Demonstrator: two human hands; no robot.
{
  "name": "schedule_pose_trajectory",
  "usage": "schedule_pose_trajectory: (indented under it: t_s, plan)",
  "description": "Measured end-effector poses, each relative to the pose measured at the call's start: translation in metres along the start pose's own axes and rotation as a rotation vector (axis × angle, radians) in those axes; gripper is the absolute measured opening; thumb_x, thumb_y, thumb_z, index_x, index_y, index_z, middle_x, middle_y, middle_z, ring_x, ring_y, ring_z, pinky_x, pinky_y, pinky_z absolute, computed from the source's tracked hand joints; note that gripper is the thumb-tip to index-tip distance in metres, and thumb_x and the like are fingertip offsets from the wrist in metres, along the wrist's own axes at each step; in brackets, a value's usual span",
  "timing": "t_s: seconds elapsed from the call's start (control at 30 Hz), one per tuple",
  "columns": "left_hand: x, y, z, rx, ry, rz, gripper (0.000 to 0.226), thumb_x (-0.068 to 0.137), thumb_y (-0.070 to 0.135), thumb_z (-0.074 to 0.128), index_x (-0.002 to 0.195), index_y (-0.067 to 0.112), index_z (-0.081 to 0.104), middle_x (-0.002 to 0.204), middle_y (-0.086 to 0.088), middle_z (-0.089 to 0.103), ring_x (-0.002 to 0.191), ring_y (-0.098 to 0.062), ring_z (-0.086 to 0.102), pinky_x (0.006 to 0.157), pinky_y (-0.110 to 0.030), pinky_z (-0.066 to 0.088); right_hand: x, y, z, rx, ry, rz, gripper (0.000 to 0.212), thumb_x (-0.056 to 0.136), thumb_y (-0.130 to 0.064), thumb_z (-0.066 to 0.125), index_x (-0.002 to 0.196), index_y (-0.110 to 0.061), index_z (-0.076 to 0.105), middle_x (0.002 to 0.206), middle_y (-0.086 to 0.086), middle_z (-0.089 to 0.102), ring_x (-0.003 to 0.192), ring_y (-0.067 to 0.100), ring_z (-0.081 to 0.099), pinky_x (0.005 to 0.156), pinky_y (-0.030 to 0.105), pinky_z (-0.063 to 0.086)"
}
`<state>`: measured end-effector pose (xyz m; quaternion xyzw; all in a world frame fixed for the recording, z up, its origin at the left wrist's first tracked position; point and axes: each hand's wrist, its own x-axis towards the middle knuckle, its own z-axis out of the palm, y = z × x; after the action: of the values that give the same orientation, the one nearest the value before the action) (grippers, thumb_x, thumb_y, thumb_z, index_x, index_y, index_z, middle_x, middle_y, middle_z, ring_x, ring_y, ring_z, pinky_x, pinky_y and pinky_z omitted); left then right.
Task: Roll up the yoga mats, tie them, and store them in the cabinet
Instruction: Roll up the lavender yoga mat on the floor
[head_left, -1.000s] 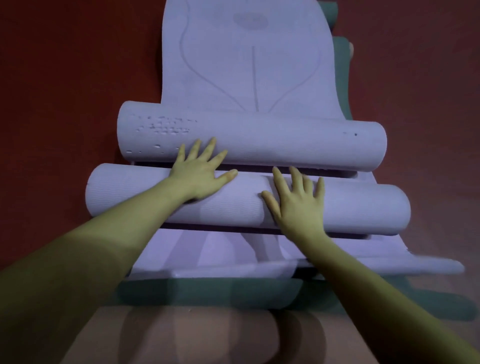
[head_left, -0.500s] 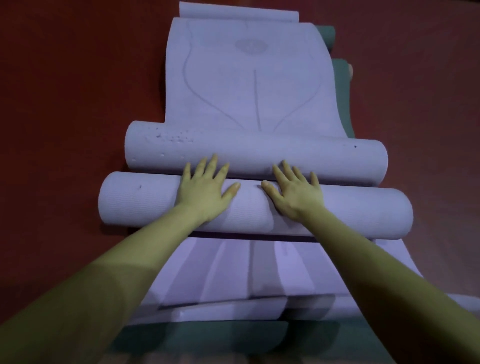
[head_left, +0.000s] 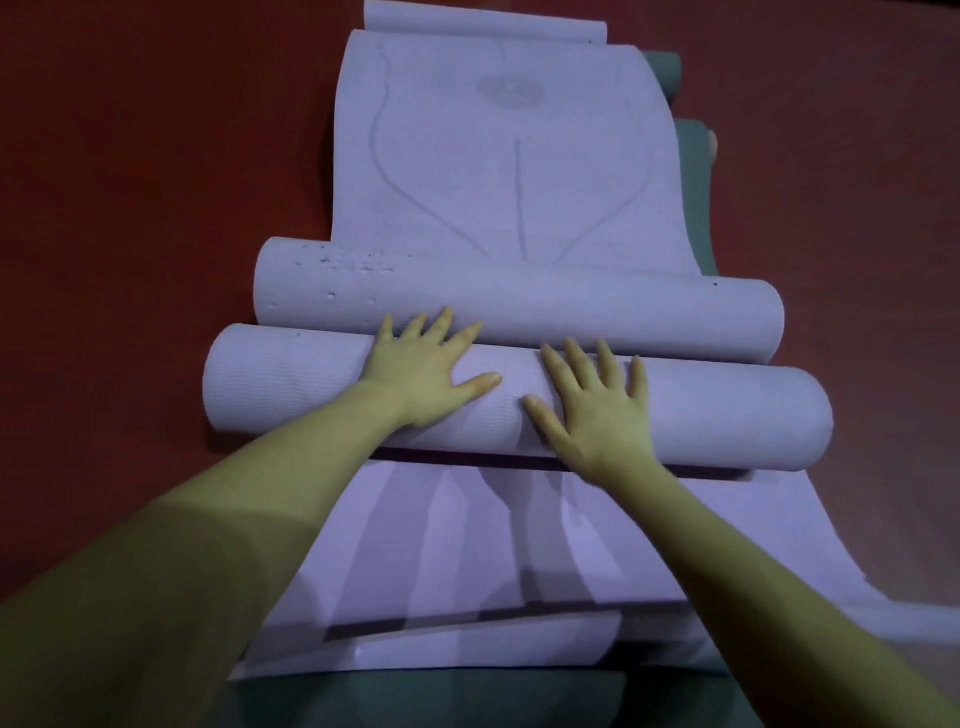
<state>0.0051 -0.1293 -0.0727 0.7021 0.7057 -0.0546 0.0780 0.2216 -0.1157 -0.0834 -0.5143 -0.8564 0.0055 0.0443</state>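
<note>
Plainly, the nearest trouble lies below the wrists: a flat stretch of lilac foam yoga mat (head_left: 467, 545) runs back toward the person, creased in long ridges, over a dark green mat (head_left: 415, 696) whose edge shows beneath it. Any slack there could feed unevenly into the roll.

Both hands lie flat, fingers straight and spread, gripping nothing. The left hand (head_left: 421, 371) and right hand (head_left: 597, 410) press side by side on the middle of the nearer lilac rolled mat (head_left: 727, 410), thumbs close but apart. With all the pressure at the centre, the free ends to either side could lag or run ahead, so the roll might cone out at one end. It might also loosen, since open palms cannot cinch it tight.

Just past the fingertips a second lilac roll (head_left: 571, 317) touches the nearer one; the left fingertips reach its seam. Pushing forward could jam the two together or skew them.

Beyond lies that mat's flat length (head_left: 493, 156) on the red floor (head_left: 156, 208). No tie or cabinet is in view.
</note>
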Motion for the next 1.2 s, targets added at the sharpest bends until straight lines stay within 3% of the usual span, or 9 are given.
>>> schedule_pose_trajectory:
  t_s: [0.17,0.3,0.37,0.43,0.5,0.73,0.93,1.1,1.2]
  plan:
    - [0.001,0.001,0.001,-0.006,0.091,0.011,0.072,0.086,0.074,0.010,0.149,0.042,-0.004,0.160,0.001,0.008,0.146,-0.029,0.010,0.113,-0.056,0.006,-0.001,0.011,0.002,-0.097,-0.036,-0.090,0.104,0.065,-0.082,0.039,0.146,-0.018,0.033,0.147,0.013,0.042,0.133,0.044,0.038,0.102,0.066,0.026]
    - [-0.015,-0.007,0.007,0.039,0.185,0.181,0.090,0.070,0.081,-0.006,0.149,0.041,0.007,0.159,0.003,0.016,0.142,-0.029,0.025,0.111,-0.055,0.016,0.014,0.016,-0.009,-0.065,-0.161,-0.089,0.118,0.063,-0.080,0.059,0.154,-0.026,0.007,0.160,0.004,0.011,0.146,0.033,0.009,0.113,0.057,0.004]
    - [-0.013,-0.012,0.005,0.101,0.108,0.194,0.103,0.059,0.090,0.005,0.148,0.040,-0.005,0.160,0.003,0.006,0.144,-0.028,0.018,0.112,-0.054,0.013,0.019,0.019,-0.011,-0.097,-0.180,-0.108,0.124,0.061,-0.076,0.066,0.153,-0.026,-0.001,0.161,0.003,0.006,0.147,0.031,0.004,0.113,0.055,0.002]
    - [-0.008,-0.012,-0.001,0.150,0.047,0.196,0.116,0.056,0.093,0.034,0.149,0.039,-0.010,0.161,0.001,0.001,0.144,-0.030,0.015,0.111,-0.057,0.012,0.022,0.021,-0.013,-0.113,-0.182,-0.129,0.127,0.060,-0.073,0.070,0.153,-0.025,-0.001,0.160,0.004,0.007,0.146,0.031,0.006,0.114,0.056,0.004]
    - [-0.004,-0.011,-0.004,0.164,0.019,0.197,0.123,0.057,0.088,0.053,0.149,0.038,-0.011,0.160,-0.001,0.003,0.143,-0.032,0.017,0.111,-0.057,0.013,0.025,0.023,-0.014,-0.097,-0.172,-0.144,0.125,0.059,-0.072,0.072,0.153,-0.025,0.004,0.159,0.004,0.013,0.146,0.031,0.011,0.114,0.056,0.006]
    - [-0.015,-0.007,-0.003,0.160,0.104,0.214,0.114,0.060,0.083,0.057,0.150,0.039,0.004,0.152,0.001,0.030,0.127,-0.028,0.039,0.103,-0.044,0.030,0.013,0.022,-0.004,0.056,0.085,-0.153,0.110,0.035,-0.056,0.088,0.134,-0.021,0.054,0.133,0.002,0.058,0.120,0.030,0.053,0.101,0.057,0.028]
    - [-0.049,0.005,0.017,0.127,0.340,0.265,0.112,0.036,0.076,0.076,0.134,0.026,0.054,0.117,-0.011,0.065,0.090,-0.035,0.064,0.081,-0.052,0.048,-0.021,0.020,-0.004,0.069,0.171,-0.193,0.108,0.029,-0.053,0.090,0.126,-0.017,0.060,0.123,0.005,0.064,0.108,0.032,0.060,0.092,0.058,0.037]
    - [-0.076,0.011,0.022,0.108,0.304,0.308,0.110,0.039,0.080,0.071,0.132,0.025,0.056,0.115,-0.010,0.066,0.087,-0.034,0.064,0.078,-0.050,0.049,-0.052,0.015,-0.014,0.080,0.109,-0.190,0.106,0.029,-0.055,0.088,0.125,-0.018,0.061,0.120,0.002,0.065,0.103,0.029,0.062,0.088,0.054,0.039]
    - [-0.096,0.016,0.024,0.046,0.219,0.309,0.104,0.048,0.085,0.049,0.135,0.026,0.052,0.116,-0.009,0.066,0.085,-0.033,0.064,0.076,-0.045,0.048,-0.072,0.013,-0.021,0.087,0.076,-0.208,0.105,0.029,-0.059,0.085,0.123,-0.017,0.062,0.117,0.001,0.066,0.097,0.029,0.063,0.083,0.048,0.042]
